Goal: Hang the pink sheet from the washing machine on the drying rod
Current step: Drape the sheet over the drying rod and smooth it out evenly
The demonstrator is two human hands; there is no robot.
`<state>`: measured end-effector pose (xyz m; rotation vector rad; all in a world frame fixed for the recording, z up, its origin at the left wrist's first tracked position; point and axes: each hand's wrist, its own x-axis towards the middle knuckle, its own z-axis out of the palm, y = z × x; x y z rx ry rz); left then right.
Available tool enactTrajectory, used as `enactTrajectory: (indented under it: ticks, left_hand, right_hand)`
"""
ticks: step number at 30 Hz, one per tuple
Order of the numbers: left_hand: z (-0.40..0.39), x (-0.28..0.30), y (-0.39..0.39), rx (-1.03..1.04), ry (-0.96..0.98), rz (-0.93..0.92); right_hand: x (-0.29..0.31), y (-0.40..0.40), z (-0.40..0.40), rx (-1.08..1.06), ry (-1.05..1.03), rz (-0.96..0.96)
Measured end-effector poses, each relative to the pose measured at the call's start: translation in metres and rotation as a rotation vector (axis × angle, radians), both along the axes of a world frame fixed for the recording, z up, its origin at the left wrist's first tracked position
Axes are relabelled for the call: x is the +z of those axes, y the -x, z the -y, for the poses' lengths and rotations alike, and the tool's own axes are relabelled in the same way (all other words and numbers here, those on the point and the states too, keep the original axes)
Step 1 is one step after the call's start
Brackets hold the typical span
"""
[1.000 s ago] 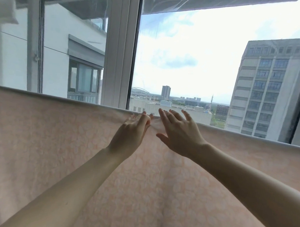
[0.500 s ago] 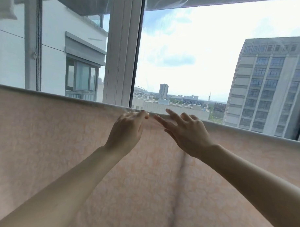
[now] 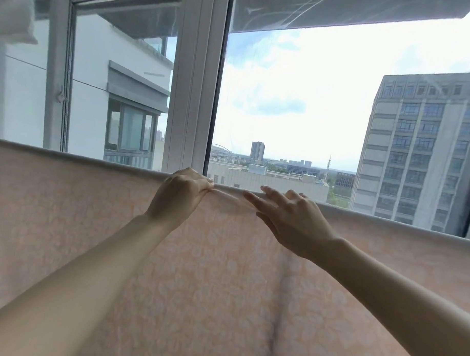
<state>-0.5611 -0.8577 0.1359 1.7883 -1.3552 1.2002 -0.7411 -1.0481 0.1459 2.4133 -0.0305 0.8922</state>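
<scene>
- The pink sheet (image 3: pixel 203 278) already hangs over the drying rod (image 3: pixel 387 213). It covers the rod from the left edge of the view to the right edge, and the rod shows only as a rounded ridge under the top fold.
- The left hand (image 3: pixel 178 196) is on the top fold, just below the white window frame (image 3: pixel 194 83). Its fingers are curled and pinch a small tuck of the cloth at the ridge.
- The right hand (image 3: pixel 293 220) is just to the right of the left hand, apart from it. Its fingers are straight and spread, and they rest flat on the sheet at the ridge without gripping.
- A short tight crease runs in the cloth between the two hands, and a long soft fold falls down below the right hand.
- I judge the sheet to be soft, limp and thin, and perhaps damp and a little heavy, because it comes from the washing machine.
- Such cloth will slide on a smooth rod if one side is longer, so both sides should hang about equal.
- The best place to hold it is the top fold on the rod: pinch there and pull sideways to take out the wrinkles.
</scene>
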Motion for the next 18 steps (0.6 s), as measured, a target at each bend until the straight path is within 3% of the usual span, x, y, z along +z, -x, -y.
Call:
enactTrajectory:
  ticks: [6, 11, 18]
  left_hand:
    - [-0.009, -0.018, -0.008, -0.005, -0.136, 0.165]
    - [-0.005, -0.033, -0.008, -0.086, 0.014, -0.021]
    - [0.002, -0.031, -0.007, -0.063, 0.090, -0.062]
  right_hand:
    - [-0.001, 0.001, 0.004, -0.007, 0.000, 0.012]
    - [-0.008, 0.007, 0.000, 0.042, -0.005, 0.018]
    - [-0.011, -0.008, -0.005, 0.041, -0.070, 0.055]
